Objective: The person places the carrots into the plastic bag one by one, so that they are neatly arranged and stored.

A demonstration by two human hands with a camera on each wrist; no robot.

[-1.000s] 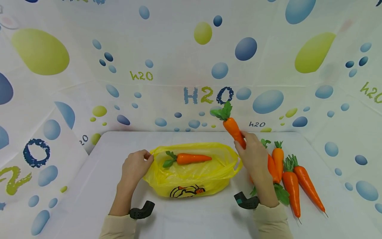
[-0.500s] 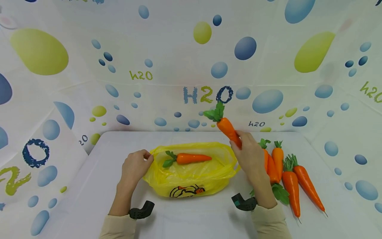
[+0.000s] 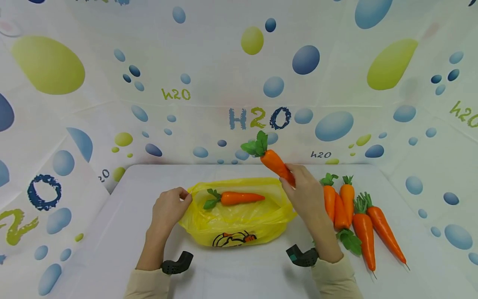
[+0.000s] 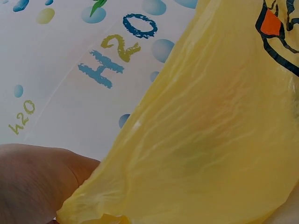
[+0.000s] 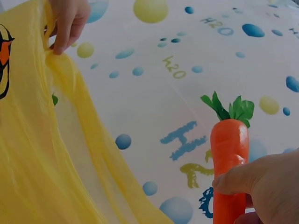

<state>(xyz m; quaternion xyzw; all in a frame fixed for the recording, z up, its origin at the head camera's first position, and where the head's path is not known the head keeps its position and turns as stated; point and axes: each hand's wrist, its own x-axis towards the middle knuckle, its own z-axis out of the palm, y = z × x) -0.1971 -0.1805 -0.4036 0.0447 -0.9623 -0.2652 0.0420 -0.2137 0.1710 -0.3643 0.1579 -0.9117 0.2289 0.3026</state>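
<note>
A yellow plastic bag point(image 3: 239, 220) stands on the table with its mouth spread wide. Inside it lies one carrot point(image 3: 242, 198), leaves to the left. My left hand point(image 3: 169, 211) pinches the bag's left rim between thumb and fingers; the left wrist view shows the stretched bag wall point(image 4: 201, 121) beside the thumb. Above the bag's right back rim, my right hand point(image 3: 308, 195) grips another carrot point(image 3: 275, 162) near its lower end, leaves up and tilted left. In the right wrist view the thumb lies across that held carrot point(image 5: 229, 144).
Several carrots lie on the table to the right, among them an upright-leaved one point(image 3: 364, 236) and the outermost one point(image 3: 386, 232). A patterned cloth point(image 3: 209, 62) with blue and green drops hangs behind. The white table point(image 3: 231, 274) stretches in front of the bag.
My right hand has moved left with the carrot, bringing it over the bag's right back rim. More of the carrots on the right show now. The left hand has stayed in place.
</note>
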